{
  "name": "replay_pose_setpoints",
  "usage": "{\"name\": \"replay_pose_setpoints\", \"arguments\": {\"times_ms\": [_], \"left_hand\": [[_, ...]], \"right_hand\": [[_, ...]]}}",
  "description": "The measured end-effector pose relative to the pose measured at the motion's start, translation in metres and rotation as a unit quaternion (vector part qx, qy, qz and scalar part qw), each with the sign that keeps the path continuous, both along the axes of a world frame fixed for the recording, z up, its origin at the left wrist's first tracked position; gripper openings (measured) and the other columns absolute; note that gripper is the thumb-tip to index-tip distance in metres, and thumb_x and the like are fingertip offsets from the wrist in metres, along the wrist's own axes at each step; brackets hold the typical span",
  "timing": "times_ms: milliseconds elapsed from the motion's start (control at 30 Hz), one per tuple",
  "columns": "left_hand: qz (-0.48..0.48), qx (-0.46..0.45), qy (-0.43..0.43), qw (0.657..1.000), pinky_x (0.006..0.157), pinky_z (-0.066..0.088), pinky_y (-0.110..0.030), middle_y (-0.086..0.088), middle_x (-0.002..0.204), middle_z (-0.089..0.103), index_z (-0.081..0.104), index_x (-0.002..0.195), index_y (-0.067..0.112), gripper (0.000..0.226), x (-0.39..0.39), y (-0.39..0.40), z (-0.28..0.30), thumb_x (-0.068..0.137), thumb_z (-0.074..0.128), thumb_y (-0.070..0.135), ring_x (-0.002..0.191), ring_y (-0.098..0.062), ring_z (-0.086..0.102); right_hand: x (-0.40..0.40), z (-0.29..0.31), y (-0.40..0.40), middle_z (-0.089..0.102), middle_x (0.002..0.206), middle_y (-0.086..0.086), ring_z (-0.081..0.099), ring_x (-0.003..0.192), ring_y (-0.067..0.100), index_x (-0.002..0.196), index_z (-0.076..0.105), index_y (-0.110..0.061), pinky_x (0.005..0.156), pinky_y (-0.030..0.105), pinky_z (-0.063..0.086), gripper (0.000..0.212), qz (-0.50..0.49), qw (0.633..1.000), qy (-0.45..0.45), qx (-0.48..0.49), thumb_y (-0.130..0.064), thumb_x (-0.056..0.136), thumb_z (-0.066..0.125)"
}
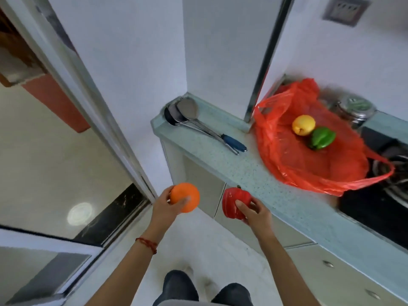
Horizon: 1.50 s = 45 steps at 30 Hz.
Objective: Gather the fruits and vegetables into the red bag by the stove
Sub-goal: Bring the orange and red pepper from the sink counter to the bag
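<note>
Head view, ladles (187, 111) on counter (254, 173), jar (355, 110) behind red bag (309, 168)

Beside the crinkled translucent red plastic bag (309, 155): speckled pale-green stone countertop (231, 164); on it, round yellow fruit (303, 125), glossy green pepper (323, 138).

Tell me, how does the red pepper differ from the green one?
The red pepper is gripped in the right hand, off the counter; the green pepper rests on the red bag, beside a yellow fruit. The red pepper looks bigger, though it sits nearer the camera. Both are glossy bell peppers.
</note>
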<state>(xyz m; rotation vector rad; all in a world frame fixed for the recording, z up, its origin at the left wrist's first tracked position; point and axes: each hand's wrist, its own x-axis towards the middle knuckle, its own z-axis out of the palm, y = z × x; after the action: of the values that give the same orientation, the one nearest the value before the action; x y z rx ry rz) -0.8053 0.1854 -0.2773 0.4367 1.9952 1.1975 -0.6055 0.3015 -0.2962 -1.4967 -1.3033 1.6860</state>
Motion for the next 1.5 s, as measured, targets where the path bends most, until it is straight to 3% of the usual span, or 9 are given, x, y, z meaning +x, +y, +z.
{"name": "replay_pose_setpoints", "arguments": {"times_ms": [100,333,500,733,867,1100,1200,1333,1500], "left_hand": [[-0.066,0.002,-0.007,0.998,0.088,0.051,-0.051,-0.006,0.113,0.053,0.051,0.127,0.015,0.101,-0.005,0.029,0.002,0.038,0.065,0.060,0.105,-0.029,0.056],[-0.212,0.024,-0.022,0.977,0.086,0.051,-0.051,-0.006,0.106,0.060,0.056,0.114,0.021,0.083,0.022,0.084,0.006,0.041,0.065,0.059,0.097,-0.026,0.061],[-0.264,0.046,-0.030,0.963,0.075,0.051,-0.031,0.001,0.100,0.063,0.056,0.111,0.020,0.080,0.051,0.112,0.010,0.041,0.066,0.059,0.087,-0.010,0.060],[-0.276,0.048,-0.017,0.960,0.071,0.048,-0.024,-0.002,0.103,0.060,0.056,0.117,0.017,0.078,0.080,0.158,0.012,0.048,0.070,0.052,0.083,-0.004,0.057],[-0.254,0.048,-0.034,0.965,0.079,0.056,-0.043,-0.004,0.107,0.059,0.055,0.114,0.022,0.082,0.096,0.189,0.015,0.041,0.069,0.058,0.092,-0.019,0.060],[-0.262,0.049,-0.032,0.963,0.087,0.053,-0.048,0.000,0.110,0.055,0.052,0.122,0.021,0.089,0.114,0.236,0.019,0.044,0.068,0.060,0.100,-0.022,0.059],[-0.273,0.049,-0.037,0.960,0.085,0.055,-0.044,-0.001,0.115,0.054,0.050,0.126,0.021,0.086,0.115,0.260,0.018,0.051,0.073,0.057,0.100,-0.020,0.059],[-0.285,0.065,-0.063,0.954,0.062,0.058,-0.023,-0.005,0.118,0.051,0.047,0.128,0.015,0.059,0.117,0.299,0.011,0.076,0.072,0.025,0.095,-0.019,0.059],[-0.316,0.064,-0.055,0.945,0.055,0.055,-0.018,-0.002,0.109,0.055,0.052,0.122,0.015,0.049,0.122,0.351,0.005,0.078,0.071,0.020,0.090,-0.016,0.060]], "right_hand": [[0.014,0.004,-0.003,0.060,0.106,0.009,0.061,0.084,0.015,0.120,0.055,-0.009,0.065,0.026,0.053,0.047,-0.075,0.997,-0.001,-0.001,-0.017,0.077,0.072],[0.057,0.007,-0.014,0.062,0.104,0.009,0.062,0.082,0.010,0.119,0.056,-0.010,0.060,0.018,0.057,0.047,-0.224,0.975,-0.007,-0.006,-0.019,0.076,0.073],[0.085,0.008,-0.007,0.065,0.100,0.008,0.064,0.084,0.012,0.117,0.058,-0.009,0.059,0.017,0.056,0.045,-0.274,0.962,-0.008,0.008,-0.021,0.076,0.073],[0.110,0.008,0.040,0.066,0.106,0.013,0.067,0.090,0.020,0.120,0.057,-0.008,0.066,0.023,0.057,0.050,-0.271,0.962,-0.001,0.025,-0.026,0.076,0.073],[0.124,0.017,0.074,0.066,0.105,0.011,0.066,0.088,0.016,0.118,0.057,-0.011,0.062,0.019,0.056,0.047,-0.261,0.965,0.013,0.034,-0.025,0.076,0.073],[0.138,0.031,0.130,0.066,0.096,0.004,0.066,0.084,0.011,0.109,0.059,-0.016,0.068,0.022,0.056,0.033,-0.244,0.969,0.027,0.043,-0.022,0.079,0.070],[0.137,0.029,0.151,0.066,0.100,0.006,0.066,0.088,0.016,0.117,0.057,-0.013,0.077,0.033,0.056,0.045,-0.250,0.968,0.015,0.037,-0.026,0.077,0.072],[0.134,0.024,0.178,0.068,0.101,0.004,0.067,0.093,0.020,0.118,0.060,-0.015,0.085,0.044,0.055,0.060,-0.255,0.967,-0.011,0.027,-0.042,0.067,0.077],[0.130,0.022,0.211,0.067,0.102,-0.005,0.065,0.097,0.017,0.118,0.058,-0.022,0.089,0.044,0.053,0.078,-0.273,0.961,-0.053,0.007,-0.062,0.053,0.075]]}}
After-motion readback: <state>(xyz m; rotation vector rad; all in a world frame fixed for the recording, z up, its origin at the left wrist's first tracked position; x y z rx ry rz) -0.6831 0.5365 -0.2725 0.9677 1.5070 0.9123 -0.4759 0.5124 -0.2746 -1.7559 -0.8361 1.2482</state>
